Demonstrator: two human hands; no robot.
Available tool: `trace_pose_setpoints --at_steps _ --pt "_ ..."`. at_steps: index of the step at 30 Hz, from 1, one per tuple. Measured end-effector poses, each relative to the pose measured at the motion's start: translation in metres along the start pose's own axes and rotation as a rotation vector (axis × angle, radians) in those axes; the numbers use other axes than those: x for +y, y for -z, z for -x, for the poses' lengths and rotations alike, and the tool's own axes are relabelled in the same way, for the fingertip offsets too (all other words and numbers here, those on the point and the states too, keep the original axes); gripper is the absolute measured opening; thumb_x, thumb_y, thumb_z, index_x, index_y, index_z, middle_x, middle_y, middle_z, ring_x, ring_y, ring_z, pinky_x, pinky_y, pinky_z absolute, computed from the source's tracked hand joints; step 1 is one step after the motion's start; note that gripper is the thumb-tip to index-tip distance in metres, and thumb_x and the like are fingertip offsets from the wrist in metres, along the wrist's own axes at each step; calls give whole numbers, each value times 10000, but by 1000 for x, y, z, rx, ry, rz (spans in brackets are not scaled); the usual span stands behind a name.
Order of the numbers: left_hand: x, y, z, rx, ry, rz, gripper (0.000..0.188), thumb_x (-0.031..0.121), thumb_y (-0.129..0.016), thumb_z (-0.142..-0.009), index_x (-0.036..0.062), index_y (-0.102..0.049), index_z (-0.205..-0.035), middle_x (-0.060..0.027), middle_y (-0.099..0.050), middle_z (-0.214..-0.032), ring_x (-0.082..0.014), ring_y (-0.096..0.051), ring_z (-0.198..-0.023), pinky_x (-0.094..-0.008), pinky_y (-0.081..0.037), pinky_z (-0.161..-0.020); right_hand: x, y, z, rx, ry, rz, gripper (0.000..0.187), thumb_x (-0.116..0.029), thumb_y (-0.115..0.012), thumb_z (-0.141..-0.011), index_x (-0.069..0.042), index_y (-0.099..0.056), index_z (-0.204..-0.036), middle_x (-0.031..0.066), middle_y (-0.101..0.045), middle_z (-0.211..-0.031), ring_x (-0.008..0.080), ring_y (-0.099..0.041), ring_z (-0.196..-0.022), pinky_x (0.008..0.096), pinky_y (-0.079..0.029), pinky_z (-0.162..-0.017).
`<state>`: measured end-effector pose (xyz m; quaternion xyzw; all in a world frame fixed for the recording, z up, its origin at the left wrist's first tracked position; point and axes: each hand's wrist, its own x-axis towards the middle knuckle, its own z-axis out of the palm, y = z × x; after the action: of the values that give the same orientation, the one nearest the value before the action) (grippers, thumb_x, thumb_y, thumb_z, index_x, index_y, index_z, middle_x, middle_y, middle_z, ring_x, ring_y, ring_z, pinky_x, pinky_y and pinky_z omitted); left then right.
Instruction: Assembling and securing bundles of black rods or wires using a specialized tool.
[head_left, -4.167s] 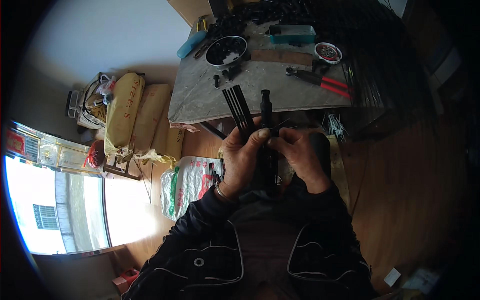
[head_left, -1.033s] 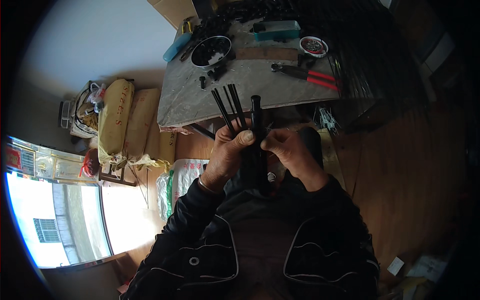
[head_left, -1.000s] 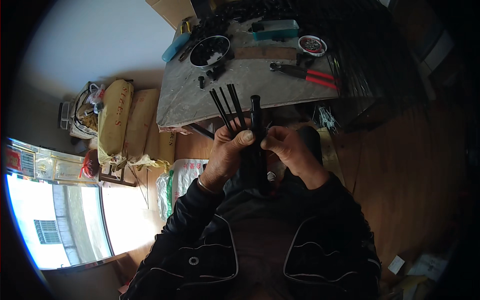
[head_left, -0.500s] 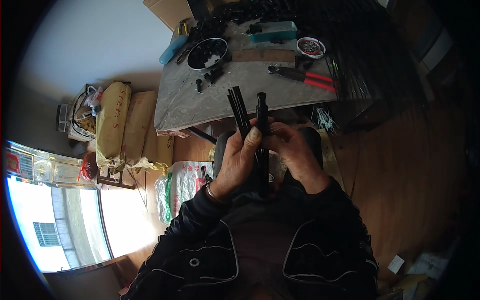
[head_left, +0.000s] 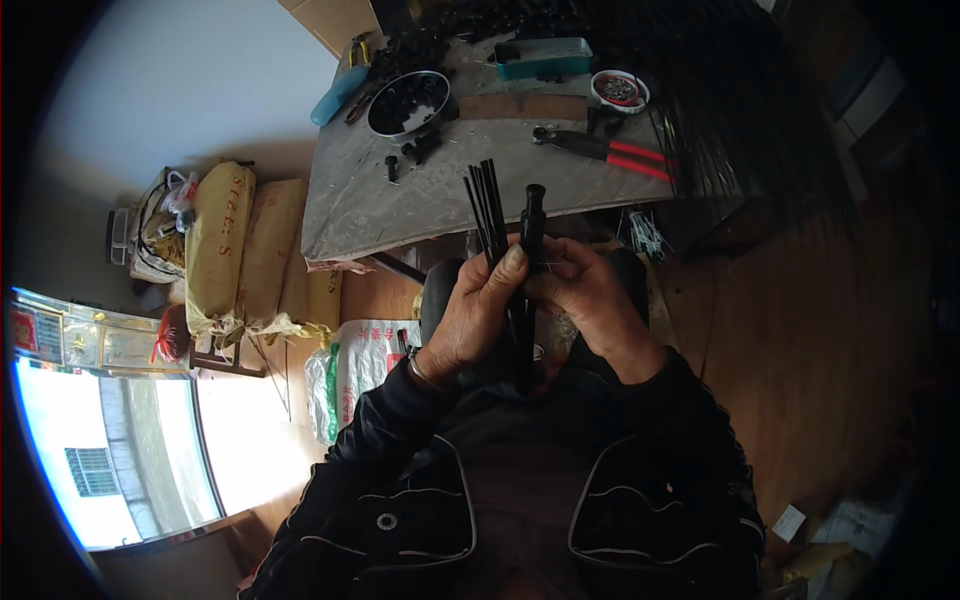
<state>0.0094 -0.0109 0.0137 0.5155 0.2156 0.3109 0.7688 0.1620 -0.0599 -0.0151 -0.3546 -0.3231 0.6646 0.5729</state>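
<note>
In front of my lap, my left hand is closed round a bundle of thin black rods. Its thumb presses against a thicker black stepped tube with a flared top, which stands upright just right of the rods. My right hand is closed beside that tube, thumb and fingers pinched together. A thin shiny pin shows between its fingertips and the tube. The lower ends of the rods hang below my hands, dark against my clothes.
On the grey table are a round bowl of black parts, red-handled pliers, a teal tray, a small dish of metal bits and a brown strip. Long black rods overhang the right; yellow sacks stand left.
The rods and the black tube have shifted slightly to the right, with both hands keeping their grip. The view has also shifted a little.
</note>
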Motion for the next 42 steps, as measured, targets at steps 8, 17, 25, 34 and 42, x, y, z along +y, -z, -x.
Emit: trace_pose_setpoints --at_steps 8,17,25,34,42 --pt "-2 13 -4 -24 28 85 416 350 -400 -1029 -4 -603 -1108 -57 -660 -943 -121 -615 -796 -245 -512 -720 5 -16 2 36 37 -119 420 -44 -645 -871 -114 -564 -1277 -67 -569 -852 22 -455 -638 179 -370 -577" --pt "-2 6 -4 141 -49 -64 405 365 -402 -1030 15 -595 -1097 -25 -643 -882 -64 -567 -707 -201 -457 -621 20 -36 -13 189 134 -135 338 -76 -684 -870 -48 -530 -1169 -4 -569 -893 48 -513 -727 189 -439 -623" --pt "-11 7 -2 427 -167 -87 334 317 -433 -1028 27 -561 -1133 30 -543 -773 -34 -477 -632 -190 -394 -553 15 -30 -13 243 452 580 369 -171 -688 -882 -30 -548 -1192 34 -612 -1029 128 -581 -866 259 -469 -805" --pt "-16 9 2 426 -244 -69 379 331 -415 -1031 30 -537 -1226 43 -458 -659 -29 -388 -548 -191 -309 -488 20 -42 -5 365 467 631 121 -127 -619 -925 -12 -583 -936 41 -618 -798 116 -583 -714 250 -463 -646" --pt "-12 2 2 380 -252 -65 404 318 -400 -1035 40 -473 -1319 41 -452 -669 -30 -381 -550 -185 -312 -494 2 -30 -24 335 609 726 114 -120 -575 -934 -12 -559 -900 67 -582 -751 147 -563 -695 290 -443 -625"
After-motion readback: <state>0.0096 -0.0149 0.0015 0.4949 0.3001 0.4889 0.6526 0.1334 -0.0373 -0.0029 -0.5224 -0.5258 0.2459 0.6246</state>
